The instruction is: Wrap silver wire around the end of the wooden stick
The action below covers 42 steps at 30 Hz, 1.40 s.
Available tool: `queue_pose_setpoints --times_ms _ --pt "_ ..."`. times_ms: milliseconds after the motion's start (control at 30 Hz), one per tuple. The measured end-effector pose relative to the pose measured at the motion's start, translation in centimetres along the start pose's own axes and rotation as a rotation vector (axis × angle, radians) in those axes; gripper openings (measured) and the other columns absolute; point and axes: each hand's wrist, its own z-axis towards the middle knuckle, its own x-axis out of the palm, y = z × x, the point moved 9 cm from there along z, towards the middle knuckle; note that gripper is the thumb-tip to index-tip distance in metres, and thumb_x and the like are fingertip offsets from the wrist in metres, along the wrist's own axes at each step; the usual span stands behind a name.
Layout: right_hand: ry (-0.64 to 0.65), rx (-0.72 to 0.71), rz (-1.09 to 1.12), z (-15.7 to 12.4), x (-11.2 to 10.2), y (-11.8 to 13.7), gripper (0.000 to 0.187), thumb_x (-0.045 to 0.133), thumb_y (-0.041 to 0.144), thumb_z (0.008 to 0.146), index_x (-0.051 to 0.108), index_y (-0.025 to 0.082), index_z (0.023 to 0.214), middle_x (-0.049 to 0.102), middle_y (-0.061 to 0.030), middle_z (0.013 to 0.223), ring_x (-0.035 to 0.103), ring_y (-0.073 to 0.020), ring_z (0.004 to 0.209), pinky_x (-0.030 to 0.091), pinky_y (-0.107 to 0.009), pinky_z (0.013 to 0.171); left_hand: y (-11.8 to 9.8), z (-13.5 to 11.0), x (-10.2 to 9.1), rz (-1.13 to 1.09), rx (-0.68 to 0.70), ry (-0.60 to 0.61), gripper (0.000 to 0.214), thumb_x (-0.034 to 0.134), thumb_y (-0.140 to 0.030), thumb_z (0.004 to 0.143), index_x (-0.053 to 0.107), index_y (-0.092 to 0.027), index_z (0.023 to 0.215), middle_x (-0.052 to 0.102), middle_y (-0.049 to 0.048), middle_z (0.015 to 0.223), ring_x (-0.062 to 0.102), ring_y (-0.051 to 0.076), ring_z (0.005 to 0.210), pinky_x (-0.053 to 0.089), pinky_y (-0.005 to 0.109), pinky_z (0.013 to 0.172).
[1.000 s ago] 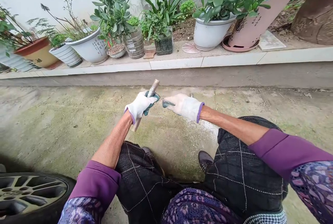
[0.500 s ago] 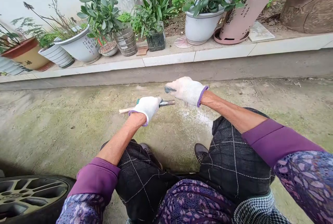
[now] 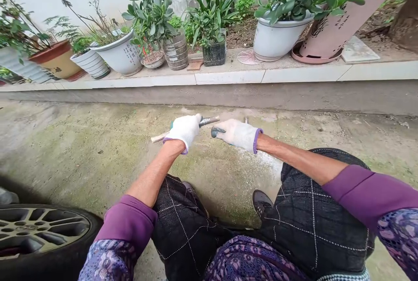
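My left hand [image 3: 186, 129], in a white knit glove with a purple cuff, is closed around a wooden stick [image 3: 160, 137]. The pale end of the stick sticks out on the left. On the right, its other end [image 3: 210, 120] shows a dark and silvery wrapped section with a brownish tip. My right hand [image 3: 237, 134] wears a matching glove with dark fingertips. Its fingers are curled together just right of the stick's tip, apart from it. A small greyish end [image 3: 246, 120] shows above this hand; what the fingers hold is hidden.
A whitish patch [image 3: 261, 161] marks the concrete ground below my right hand. Ahead runs a low tiled ledge [image 3: 228, 77] with several potted plants, including a white pot [image 3: 281, 39] and a pink planter [image 3: 329, 33]. A car wheel [image 3: 42, 233] stands at lower left.
My right hand has moved down, level with the stick's tip. The stick's right end has tilted upward. My view has shifted slightly left.
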Motion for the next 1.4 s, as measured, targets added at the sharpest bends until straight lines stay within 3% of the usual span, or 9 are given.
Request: queue_pose_setpoints --times_ms 233,433,533,633,800,900,1033,1167,1400 --pt "-0.039 -0.012 -0.294 -1.0 -2.6 0.3 0.030 0.048 0.031 0.095 0.075 0.020 0.103 0.075 -0.0073 0.092 0.061 -0.0185 0.073 0.032 -0.030 0.061 -2.5 0.2 1.4 0.103 0.125 0.021 0.031 0.044 -0.014 0.093 0.069 -0.015 0.113 0.073 0.0186 0.092 0.072 0.033 0.098 0.052 0.039 0.081" --pt "-0.202 -0.012 0.094 0.1 -5.7 -4.1 0.027 0.049 0.023 0.087 0.075 0.016 0.091 0.071 -0.0026 0.083 0.055 -0.0138 0.071 0.038 -0.025 0.066 -4.9 -0.9 -0.5 -0.253 0.262 0.004 0.028 0.050 -0.027 0.093 0.073 -0.019 0.107 0.074 0.0086 0.086 0.070 0.023 0.079 0.051 0.032 0.073" --pt "-0.199 -0.031 0.291 0.5 -4.6 -4.2 0.028 0.048 0.025 0.085 0.075 0.016 0.090 0.067 -0.0009 0.077 0.052 -0.0126 0.066 0.039 -0.025 0.064 -3.3 -0.7 -2.1 -0.587 0.192 -0.159 0.030 0.054 -0.030 0.090 0.074 -0.015 0.108 0.074 0.0053 0.086 0.066 0.017 0.075 0.051 0.026 0.070" --pt "-0.100 -0.033 0.325 0.3 -1.9 -2.5 0.028 0.048 0.027 0.086 0.074 0.017 0.090 0.066 -0.0007 0.076 0.051 -0.0127 0.063 0.039 -0.025 0.061 -1.5 -0.2 -1.9 -0.679 0.086 -0.227 0.032 0.054 -0.027 0.090 0.073 -0.014 0.112 0.074 0.0049 0.086 0.066 0.016 0.075 0.052 0.025 0.072" --pt "-0.030 -0.049 0.147 -0.9 0.0 0.4 0.025 0.049 0.028 0.091 0.072 0.018 0.089 0.070 -0.0027 0.082 0.054 -0.0144 0.069 0.038 -0.026 0.066 -0.2 1.3 0.3 -0.340 -0.032 -0.082 0.031 0.047 -0.024 0.094 0.071 -0.019 0.113 0.076 0.0109 0.099 0.071 0.023 0.090 0.052 0.032 0.082" --pt "-0.043 -0.029 0.083 -0.8 -1.3 0.0 0.027 0.048 0.029 0.093 0.073 0.019 0.091 0.071 -0.0026 0.080 0.053 -0.0140 0.065 0.037 -0.026 0.062 -0.1 1.5 1.0 -0.059 -0.038 0.017 0.034 0.042 -0.017 0.094 0.069 -0.017 0.115 0.074 0.0159 0.098 0.072 0.029 0.094 0.053 0.037 0.082" --pt "-0.123 -0.020 0.021 0.7 -4.2 -1.9 0.024 0.052 0.026 0.090 0.074 0.020 0.091 0.071 -0.0031 0.081 0.054 -0.0149 0.066 0.038 -0.027 0.063 -2.3 0.9 1.2 0.055 0.150 0.069 0.037 0.041 -0.014 0.092 0.068 -0.018 0.118 0.073 0.0153 0.093 0.072 0.030 0.093 0.052 0.039 0.081" --pt "-0.125 -0.040 0.124 2.9 -4.0 -3.4 0.022 0.054 0.022 0.085 0.075 0.020 0.090 0.073 -0.0028 0.085 0.057 -0.0152 0.072 0.040 -0.026 0.066 -2.6 0.6 1.6 -0.143 0.193 0.103 0.030 0.048 -0.024 0.093 0.072 -0.022 0.111 0.073 0.0086 0.087 0.068 0.023 0.080 0.050 0.031 0.075" --pt "-0.051 0.031 0.372 4.0 0.0 -2.0 0.029 0.049 0.027 0.088 0.074 0.014 0.097 0.064 -0.0015 0.071 0.048 -0.0108 0.057 0.036 -0.025 0.056 0.7 1.4 1.0 -0.700 0.064 -0.096 0.030 0.053 -0.031 0.090 0.073 -0.012 0.102 0.070 0.0039 0.083 0.058 0.015 0.069 0.044 0.023 0.064"
